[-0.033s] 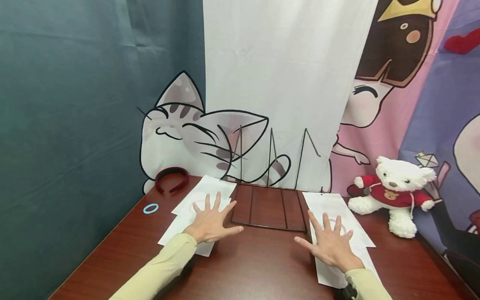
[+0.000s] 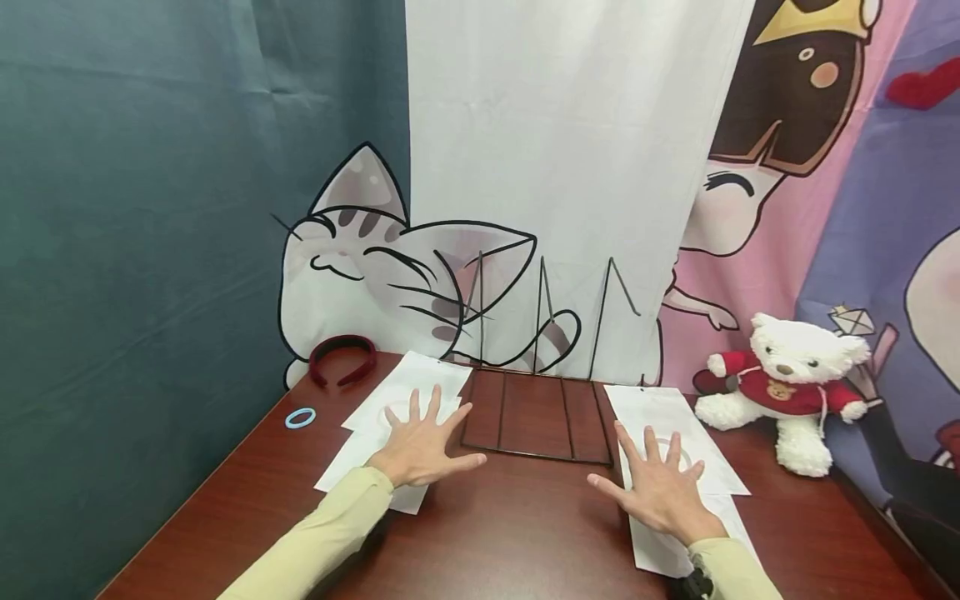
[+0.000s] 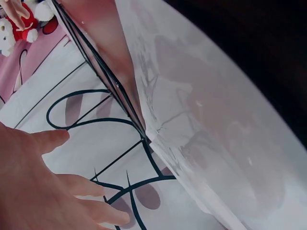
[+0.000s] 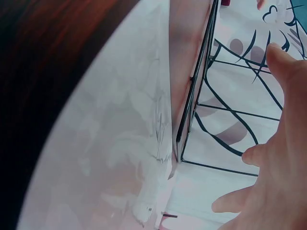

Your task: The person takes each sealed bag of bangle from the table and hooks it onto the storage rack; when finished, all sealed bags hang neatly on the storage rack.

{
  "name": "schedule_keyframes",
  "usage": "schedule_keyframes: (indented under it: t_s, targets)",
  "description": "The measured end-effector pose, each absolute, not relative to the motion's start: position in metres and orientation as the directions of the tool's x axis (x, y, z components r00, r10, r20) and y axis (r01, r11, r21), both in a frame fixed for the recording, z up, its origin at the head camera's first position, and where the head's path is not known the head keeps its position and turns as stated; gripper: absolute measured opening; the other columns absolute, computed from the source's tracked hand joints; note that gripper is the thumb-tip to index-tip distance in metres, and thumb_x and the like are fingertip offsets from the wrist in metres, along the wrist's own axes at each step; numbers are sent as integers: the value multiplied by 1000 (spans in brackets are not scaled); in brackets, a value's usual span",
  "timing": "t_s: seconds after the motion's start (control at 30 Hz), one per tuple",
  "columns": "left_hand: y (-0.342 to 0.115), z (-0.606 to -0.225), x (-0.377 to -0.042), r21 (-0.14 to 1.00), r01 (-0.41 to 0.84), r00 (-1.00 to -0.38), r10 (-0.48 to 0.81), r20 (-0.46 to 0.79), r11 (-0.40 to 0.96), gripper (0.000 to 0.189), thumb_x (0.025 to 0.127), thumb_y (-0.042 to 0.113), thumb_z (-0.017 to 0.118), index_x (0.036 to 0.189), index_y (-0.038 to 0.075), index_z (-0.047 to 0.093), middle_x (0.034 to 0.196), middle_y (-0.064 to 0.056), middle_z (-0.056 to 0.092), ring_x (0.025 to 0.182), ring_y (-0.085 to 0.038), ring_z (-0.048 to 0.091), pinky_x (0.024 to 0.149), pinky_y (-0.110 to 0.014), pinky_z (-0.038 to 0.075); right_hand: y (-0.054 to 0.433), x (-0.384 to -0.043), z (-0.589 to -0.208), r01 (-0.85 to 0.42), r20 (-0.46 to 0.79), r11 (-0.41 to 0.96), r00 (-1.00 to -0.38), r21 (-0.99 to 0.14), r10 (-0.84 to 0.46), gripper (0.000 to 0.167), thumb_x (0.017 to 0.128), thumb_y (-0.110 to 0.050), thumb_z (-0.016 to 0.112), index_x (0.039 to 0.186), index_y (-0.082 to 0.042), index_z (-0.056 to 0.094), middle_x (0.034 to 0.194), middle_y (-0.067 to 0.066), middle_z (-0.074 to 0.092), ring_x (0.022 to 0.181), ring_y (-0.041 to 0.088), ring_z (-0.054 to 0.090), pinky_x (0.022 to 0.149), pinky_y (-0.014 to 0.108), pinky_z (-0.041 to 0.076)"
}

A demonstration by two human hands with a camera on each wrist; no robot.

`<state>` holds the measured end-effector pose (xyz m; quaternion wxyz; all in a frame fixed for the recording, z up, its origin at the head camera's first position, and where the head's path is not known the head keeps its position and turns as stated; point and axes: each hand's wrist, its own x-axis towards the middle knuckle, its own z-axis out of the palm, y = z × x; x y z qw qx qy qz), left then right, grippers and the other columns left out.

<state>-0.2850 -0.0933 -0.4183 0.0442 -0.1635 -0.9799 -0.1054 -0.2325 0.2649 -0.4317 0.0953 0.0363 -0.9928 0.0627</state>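
Note:
My left hand (image 2: 420, 446) is held over a pair of overlapping white sheets (image 2: 431, 375) on the left side, its fingers spread wide and nothing in its grasp. Over a similar overlapping pair of white sheets (image 2: 712, 458) on the right, my right hand (image 2: 660, 492) also spreads its fingers and holds nothing. The sheets look glossy, like plastic, in both wrist views, and a faint ring shows on them. In the left wrist view a gap shows between the fingers and the white sheet (image 3: 211, 124). Between the hands stands a black wire rack (image 2: 536, 456) with several uprights.
A dark red headband (image 2: 342, 340) and a light blue ring (image 2: 301, 426) lie at the table's left. At the right sits a white teddy bear (image 2: 798, 392) in a red top. Behind the brown table (image 2: 510, 533) hangs a printed curtain (image 2: 577, 150).

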Motion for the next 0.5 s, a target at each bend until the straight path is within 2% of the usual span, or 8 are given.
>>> schedule_keyframes:
  t_s: [0.33,0.5]
  targets:
    - [-91,-417,-290,225,324,-946,311,93,919,94,77,88,47,156,39,32,166,-19,23,150,-55,21,100,-88,15,274,-240,-425,-84,176,988,-983,-130,-60,98,85,-80,50,157,-17,29,152,39,34,138,72,17,91,92,16]
    - [-91,-418,-294,279,326,-945,317,77,903,94,78,86,50,156,36,33,165,-21,25,149,-55,23,103,-85,19,292,-250,-423,-70,160,986,-986,-153,-45,96,88,-76,50,156,-11,32,149,40,35,138,72,18,94,89,21]
